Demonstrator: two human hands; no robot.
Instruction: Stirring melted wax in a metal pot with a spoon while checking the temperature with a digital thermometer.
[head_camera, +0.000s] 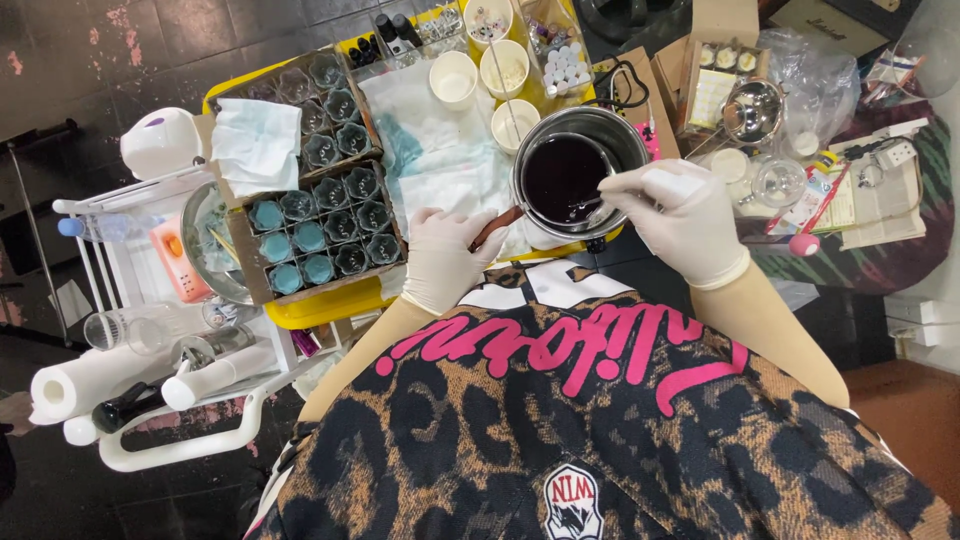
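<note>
A metal pot holds a dark purple liquid and stands on the yellow table in front of me. My left hand, in a white glove, grips the pot's brown handle. My right hand, also gloved, holds a thin metal spoon whose end dips into the dark liquid. A cardboard box of small glass jars lies left of the pot; several jars hold teal filling.
White paper towel stained teal lies behind the pot, with white cups beyond it. A white cart with bottles and a paper roll stands at left. At right, a cluttered table carries a metal bowl, jars and papers.
</note>
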